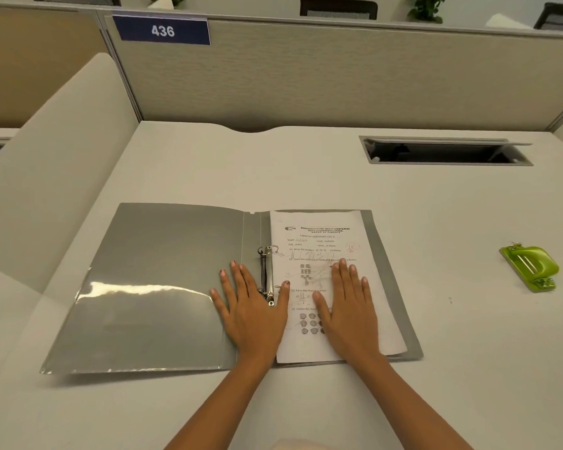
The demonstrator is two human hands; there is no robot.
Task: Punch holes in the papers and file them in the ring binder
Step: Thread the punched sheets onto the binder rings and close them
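Now the grey plastic ring binder (163,287) lies open on the pale worktop (306,177), white printed papers (325,277) on its rings, green hole punch (530,267) well apart. Left hand (251,303) and right hand (348,303) rest flat, grasping nothing. Sliding palms could tear the holes; readable: "436", "MATH".

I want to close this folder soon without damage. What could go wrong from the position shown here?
1. The left hand lies across the ring mechanism; its thumb sits beside the lower ring and might get pinched.
2. The worksheet is held flat by the right hand; if the rings are not fully closed, which I cannot tell, its holes could tear or slip off.
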